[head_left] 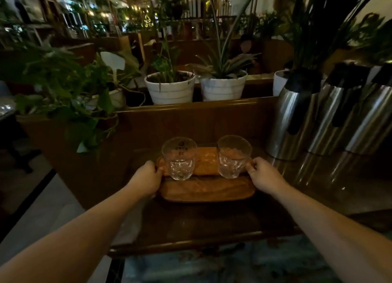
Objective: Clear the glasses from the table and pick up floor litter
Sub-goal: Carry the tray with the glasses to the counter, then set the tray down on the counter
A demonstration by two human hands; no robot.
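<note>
Glasses, two of them, are standing upright on a wooden tray (206, 192) that is sitting on a dark wooden counter (191, 223). Both are clear, short tumblers with thick faceted bases that are catching the dim light. The left glass (179, 158) is carrying a small dark printed mark near its rim; the right glass (233, 156) is looking plain. Neither is showing any obvious drink inside, though the light is too low to be sure.

I am curling my left hand (148, 179) around the tray's left end, thumb on top of the rim just beside the left glass, fingers going under and out of sight. My right hand (262, 174) is closing on the tray's right end, fingertips pressing at the rim right next to the right glass. Whether the tray is resting on the counter or lifted clear, I cannot tell.

Three steel flasks (326, 115) with black tops are standing on the counter to the right, well apart from the tray. Behind a raised wooden ledge, white plant pots (169, 89) are lining up with leafy plants. Pale floor (53, 208) is showing at lower left.
</note>
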